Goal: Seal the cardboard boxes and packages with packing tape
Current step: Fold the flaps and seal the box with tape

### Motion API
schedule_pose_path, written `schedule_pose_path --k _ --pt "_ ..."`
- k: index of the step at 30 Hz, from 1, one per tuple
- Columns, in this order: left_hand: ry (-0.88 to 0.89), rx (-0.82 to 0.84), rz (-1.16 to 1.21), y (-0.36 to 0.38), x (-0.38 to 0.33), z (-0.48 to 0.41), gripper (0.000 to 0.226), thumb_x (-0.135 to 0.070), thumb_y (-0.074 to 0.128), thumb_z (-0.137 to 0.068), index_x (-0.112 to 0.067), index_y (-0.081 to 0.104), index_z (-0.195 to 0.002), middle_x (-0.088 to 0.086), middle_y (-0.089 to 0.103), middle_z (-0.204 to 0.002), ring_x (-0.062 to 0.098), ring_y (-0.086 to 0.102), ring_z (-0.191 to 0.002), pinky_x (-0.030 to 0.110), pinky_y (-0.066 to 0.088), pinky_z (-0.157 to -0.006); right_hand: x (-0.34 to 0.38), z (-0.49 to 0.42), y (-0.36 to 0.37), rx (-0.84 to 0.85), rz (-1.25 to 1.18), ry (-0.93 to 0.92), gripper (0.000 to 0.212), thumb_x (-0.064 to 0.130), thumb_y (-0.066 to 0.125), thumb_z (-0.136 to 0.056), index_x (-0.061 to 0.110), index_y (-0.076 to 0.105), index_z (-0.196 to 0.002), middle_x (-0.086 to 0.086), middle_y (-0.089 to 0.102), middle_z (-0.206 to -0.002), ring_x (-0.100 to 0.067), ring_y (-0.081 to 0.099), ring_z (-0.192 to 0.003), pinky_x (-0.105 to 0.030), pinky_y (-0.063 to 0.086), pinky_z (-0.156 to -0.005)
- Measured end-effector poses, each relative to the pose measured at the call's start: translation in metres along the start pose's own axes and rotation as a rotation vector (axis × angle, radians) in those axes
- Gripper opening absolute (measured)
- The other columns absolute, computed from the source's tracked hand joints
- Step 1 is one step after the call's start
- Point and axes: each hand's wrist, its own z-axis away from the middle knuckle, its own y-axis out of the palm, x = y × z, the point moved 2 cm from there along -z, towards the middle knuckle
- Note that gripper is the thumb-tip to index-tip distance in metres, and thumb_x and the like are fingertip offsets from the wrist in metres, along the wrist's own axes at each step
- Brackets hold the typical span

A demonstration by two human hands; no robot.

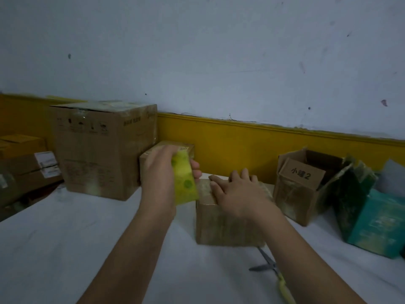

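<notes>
A small cardboard box [221, 224] stands on the white sheet in the middle. My right hand [236, 194] lies flat on its top with fingers spread. My left hand [160, 174] grips a yellow-green roll of packing tape [185, 183] held just left of the box's top edge. A glossy strip of tape [202, 187] runs from the roll onto the box top. The box's far side is hidden by my right hand.
A large closed carton [103, 150] stands back left with a smaller box [151, 159] against it. An open box marked "2" [304, 187] and teal packages [377, 227] sit right. Scissors [271, 270] with yellow handles lie under my right forearm. More parcels [26, 163] sit far left.
</notes>
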Motion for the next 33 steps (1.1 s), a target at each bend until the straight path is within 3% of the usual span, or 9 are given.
schedule_pose_path --k 2,5,10,13,16,19,23,27,33 --pt "-0.182 0.164 -0.027 0.016 -0.016 -0.007 0.047 -0.025 0.048 -0.096 -0.006 0.07 -0.059 0.009 0.062 -0.055 0.016 0.058 -0.042 0.022 0.049 -0.044 0.002 0.004 -0.004 0.012 0.013 0.024 0.049 0.051 0.01 -0.103 0.045 0.027 -0.148 -0.015 0.046 -0.127 -0.035 0.033 -0.123 -0.049 0.027 -0.096" --pt "-0.366 0.321 -0.013 0.041 -0.015 -0.018 0.04 -0.022 0.046 -0.098 -0.004 0.066 -0.068 0.006 0.061 -0.055 0.013 0.058 -0.043 0.019 0.05 -0.045 0.0 0.005 -0.007 0.057 -0.001 0.054 0.042 0.042 0.027 -0.102 0.03 0.044 -0.139 -0.014 0.047 -0.125 -0.035 0.037 -0.121 -0.046 0.029 -0.094" --pt "-0.536 0.386 -0.034 0.047 0.008 -0.044 0.019 -0.02 0.048 -0.1 -0.009 0.056 -0.087 0.004 0.051 -0.065 0.01 0.05 -0.046 0.019 0.047 -0.044 -0.033 0.002 -0.031 -0.078 -0.963 0.28 0.033 -0.001 0.039 -0.096 0.007 0.063 -0.118 -0.014 0.058 -0.125 -0.03 0.053 -0.113 -0.048 0.047 -0.097" --pt "-0.604 0.629 -0.299 0.051 0.005 -0.056 0.016 -0.022 0.052 -0.099 -0.011 0.057 -0.089 0.003 0.051 -0.067 0.009 0.048 -0.047 0.02 0.044 -0.042 -0.053 0.004 -0.058 -0.302 -1.08 0.291 0.028 0.017 0.04 -0.104 0.017 0.066 -0.114 -0.001 0.065 -0.113 -0.017 0.06 -0.105 -0.034 0.052 -0.088" --pt "-0.567 0.8 -0.59 0.074 0.0 -0.059 0.023 -0.027 0.052 -0.101 -0.007 0.063 -0.1 0.006 0.054 -0.066 0.014 0.05 -0.047 0.023 0.045 -0.043 -0.047 0.007 -0.087 -0.245 -0.958 0.066 0.06 0.069 0.035 -0.091 0.018 0.067 -0.097 -0.002 0.069 -0.086 -0.016 0.065 -0.078 -0.031 0.055 -0.067" --pt "-0.539 0.819 -0.744 0.09 0.001 -0.061 0.033 -0.034 0.046 -0.104 -0.007 0.064 -0.101 0.01 0.058 -0.063 0.018 0.051 -0.047 0.025 0.046 -0.044 -0.051 0.008 -0.096 -0.147 -0.667 0.115 0.076 0.086 0.036 -0.071 0.016 0.059 -0.087 -0.002 0.069 -0.074 -0.013 0.065 -0.066 -0.034 0.055 -0.062" --pt "-0.474 0.855 -0.913 0.09 0.005 -0.067 0.041 -0.035 0.039 -0.104 -0.002 0.058 -0.121 0.006 0.059 -0.059 0.017 0.048 -0.042 0.024 0.042 -0.041 -0.064 0.009 -0.092 0.107 -0.704 0.155 0.059 0.068 0.053 -0.086 0.011 0.066 -0.075 0.002 0.07 -0.06 -0.002 0.06 -0.047 -0.013 0.043 -0.043" --pt "-0.228 0.878 -1.066 0.09 0.006 -0.068 0.052 -0.066 0.04 -0.095 -0.023 0.064 -0.112 -0.009 0.065 -0.069 0.008 0.059 -0.057 0.025 0.047 -0.056 -0.065 0.011 -0.08 0.266 -1.082 0.235 0.04 0.044 0.056 -0.098 0.013 0.062 -0.074 0.002 0.061 -0.056 -0.007 0.055 -0.045 -0.018 0.045 -0.045" --pt "-0.007 0.911 -1.004 0.037 0.021 -0.06 0.072 -0.082 0.074 -0.054 -0.043 0.062 -0.113 -0.023 0.07 -0.106 -0.003 0.067 -0.097 0.021 0.055 -0.081 -0.077 0.025 -0.062 0.064 -1.259 0.364 0.032 0.027 0.05 -0.102 0.01 0.06 -0.077 -0.001 0.061 -0.07 -0.005 0.056 -0.051 -0.016 0.047 -0.052"
